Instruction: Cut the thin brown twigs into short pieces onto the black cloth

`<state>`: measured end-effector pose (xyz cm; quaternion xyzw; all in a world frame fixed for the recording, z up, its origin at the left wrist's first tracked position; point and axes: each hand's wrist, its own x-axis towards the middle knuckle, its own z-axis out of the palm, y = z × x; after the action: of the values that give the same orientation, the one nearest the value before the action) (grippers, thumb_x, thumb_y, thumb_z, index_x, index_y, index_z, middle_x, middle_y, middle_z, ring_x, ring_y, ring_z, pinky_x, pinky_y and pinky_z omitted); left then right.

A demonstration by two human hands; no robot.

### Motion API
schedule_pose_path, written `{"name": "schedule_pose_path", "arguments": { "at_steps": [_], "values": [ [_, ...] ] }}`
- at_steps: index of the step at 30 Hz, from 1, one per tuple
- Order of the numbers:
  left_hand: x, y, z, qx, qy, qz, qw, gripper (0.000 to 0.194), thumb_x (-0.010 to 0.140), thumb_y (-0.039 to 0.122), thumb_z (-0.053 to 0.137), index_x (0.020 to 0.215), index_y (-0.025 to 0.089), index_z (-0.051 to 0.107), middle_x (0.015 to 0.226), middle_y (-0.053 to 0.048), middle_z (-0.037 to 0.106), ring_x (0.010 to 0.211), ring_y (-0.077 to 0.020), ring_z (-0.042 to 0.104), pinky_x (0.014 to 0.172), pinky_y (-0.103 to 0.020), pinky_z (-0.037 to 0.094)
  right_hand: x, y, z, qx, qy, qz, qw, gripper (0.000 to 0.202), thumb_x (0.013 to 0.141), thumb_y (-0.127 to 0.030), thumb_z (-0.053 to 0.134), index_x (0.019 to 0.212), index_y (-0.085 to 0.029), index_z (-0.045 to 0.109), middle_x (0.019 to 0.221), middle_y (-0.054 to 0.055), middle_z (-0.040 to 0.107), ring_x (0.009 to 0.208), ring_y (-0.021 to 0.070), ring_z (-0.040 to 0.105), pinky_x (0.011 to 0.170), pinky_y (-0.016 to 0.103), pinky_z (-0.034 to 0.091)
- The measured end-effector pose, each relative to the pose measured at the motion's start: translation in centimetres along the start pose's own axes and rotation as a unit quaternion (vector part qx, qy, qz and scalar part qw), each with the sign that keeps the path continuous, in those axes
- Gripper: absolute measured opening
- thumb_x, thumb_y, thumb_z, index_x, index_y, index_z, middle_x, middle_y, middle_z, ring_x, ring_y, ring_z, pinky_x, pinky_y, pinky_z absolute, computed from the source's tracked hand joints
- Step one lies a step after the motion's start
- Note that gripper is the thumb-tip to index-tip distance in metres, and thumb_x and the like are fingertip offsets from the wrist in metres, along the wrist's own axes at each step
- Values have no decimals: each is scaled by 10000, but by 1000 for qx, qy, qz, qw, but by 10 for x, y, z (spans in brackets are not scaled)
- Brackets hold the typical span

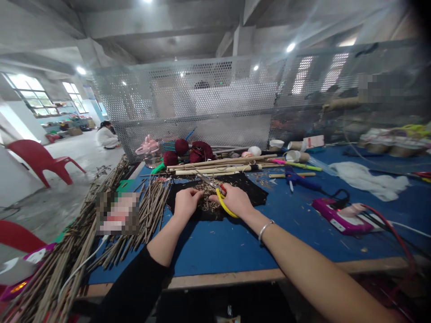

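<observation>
My right hand (235, 197) grips a pair of scissors (226, 207) with yellow and red handles, their metal blades pointing up and left over the pile. My left hand (185, 202) is closed in a pinch at the pile's left edge; whatever lies between its fingertips is too small to make out. Between both hands is a heap of short brown twig clippings (209, 204), spread on a black cloth (251, 185). Just left of the cloth, long thin brown twigs (153, 208) lie in a loose bunch on the blue tabletop (232, 255).
Bamboo sticks (218, 171) and dark red yarn balls (201, 151) lie behind the cloth. To the right are a blue glue gun (299, 179), a purple power strip (336, 217) and white cloth (370, 179). A perforated metal screen (188, 103) closes the back. A person (107, 135) crouches far left.
</observation>
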<state>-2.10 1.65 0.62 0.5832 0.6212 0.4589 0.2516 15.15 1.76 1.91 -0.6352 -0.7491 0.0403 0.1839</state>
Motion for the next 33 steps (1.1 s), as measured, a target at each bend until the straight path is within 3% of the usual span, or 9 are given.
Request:
{"name": "schedule_pose_path", "arguments": {
  "at_steps": [3,5,7,12,16,20,25,30,33],
  "values": [
    [6,2,-16,145,44,29,988,324,567,400,702,829,211,680,686,-74,660,715,-230,599,661,-275,400,3,5,0,-5,24,14,1000,514,692,-700,429,812,-210,530,729,54,625,705,214,597,536,246,304],
    [11,2,-34,227,80,28,970,431,646,407,645,1033,220,616,818,-99,669,800,-247,602,695,-290,403,5,8,1,0,32,17,999,498,706,-691,415,795,-213,520,718,51,621,680,205,587,521,242,283],
    [15,-1,-54,309,105,0,945,393,710,364,585,1068,203,591,953,-137,648,893,-265,589,730,-308,405,6,10,2,11,39,17,999,478,719,-679,408,778,-216,512,703,45,615,659,193,575,512,238,266],
    [21,-15,-91,410,21,-113,905,291,625,270,637,891,155,646,951,-192,640,909,-319,590,712,-341,431,7,13,3,40,59,12,997,448,736,-651,406,758,-216,508,657,30,593,623,176,552,499,230,240],
    [21,-17,-93,407,0,-141,903,210,629,214,607,822,148,657,928,-194,648,871,-319,605,685,-346,443,7,14,3,54,64,9,996,431,749,-630,402,748,-214,512,633,27,579,603,168,539,502,224,244],
    [23,-17,-86,392,35,-97,914,218,669,297,588,834,176,664,913,-175,657,880,-292,604,694,-328,441,8,15,5,62,62,10,996,413,754,-613,401,724,-215,506,611,21,564,575,160,521,502,225,252],
    [23,-22,-79,406,-42,-105,907,171,602,315,650,704,180,669,872,-173,664,813,-290,618,665,-334,439,7,14,4,72,63,0,995,413,754,-615,392,703,-218,493,587,11,546,549,150,492,502,222,256],
    [21,-11,-79,349,70,-71,932,218,717,346,525,715,169,654,801,-164,662,805,-281,611,683,-338,427,6,12,0,86,56,-3,995,408,749,-610,402,699,-215,490,609,15,553,565,147,495,503,218,263],
    [20,2,-83,163,136,-26,977,284,758,397,481,744,158,635,675,-103,642,657,-199,597,607,-272,430,6,12,1,99,61,-6,993,400,742,-607,413,684,-216,478,600,10,546,557,143,486,505,218,269]
  ]
}}
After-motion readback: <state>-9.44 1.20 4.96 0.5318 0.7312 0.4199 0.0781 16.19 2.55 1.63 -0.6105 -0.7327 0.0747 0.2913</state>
